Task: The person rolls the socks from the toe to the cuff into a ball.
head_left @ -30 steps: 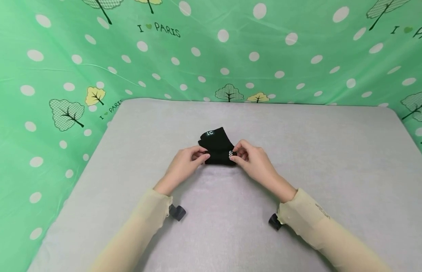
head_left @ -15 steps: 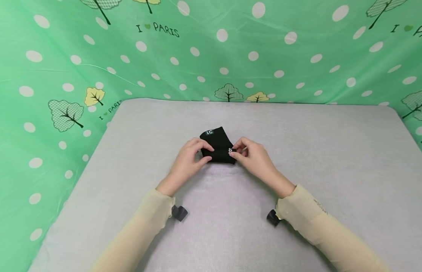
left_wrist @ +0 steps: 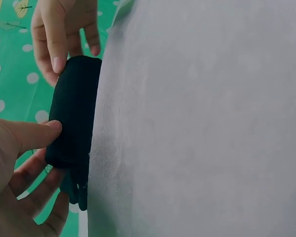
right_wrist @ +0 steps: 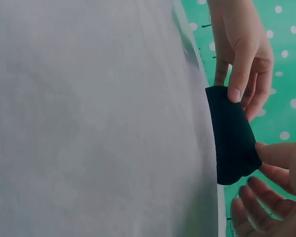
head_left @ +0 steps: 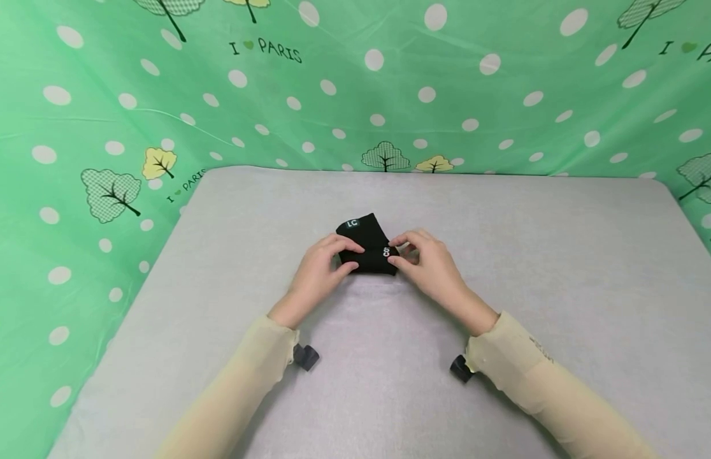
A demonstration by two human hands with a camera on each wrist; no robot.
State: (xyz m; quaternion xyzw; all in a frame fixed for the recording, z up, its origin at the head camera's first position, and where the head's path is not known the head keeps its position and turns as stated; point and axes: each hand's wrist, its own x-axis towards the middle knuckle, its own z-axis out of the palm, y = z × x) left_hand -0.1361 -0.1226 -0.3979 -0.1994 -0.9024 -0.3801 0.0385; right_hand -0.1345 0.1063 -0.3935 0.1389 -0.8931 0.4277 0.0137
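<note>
Pinching the folded black cloth (head_left: 368, 262) at its two ends, the left hand (head_left: 322, 264) and right hand (head_left: 430, 264) face each other with the rolled part lying between them. The left hand's grip is loosely parted: its thumb presses the near side of the roll while its forefinger rests on top, further from the person, and the other fingers spread below the end. The right hand's grip is a little narrower, thumb against the near side and forefinger at the far side of its end. Just beside the right fingertips, pale lettering (head_left: 387, 252) marks the roll. Beyond the grip, a flap of the same cloth fans out, bearing a small label (head_left: 352, 224) that reads "LC". Under the grip and all around it lies a grey tabletop (head_left: 367, 382); well past it hangs a green dotted curtain (head_left: 183, 76). Behind each hand comes a pale sleeve (head_left: 235, 382), with a small black device (head_left: 306, 357) at the cuff.
</note>
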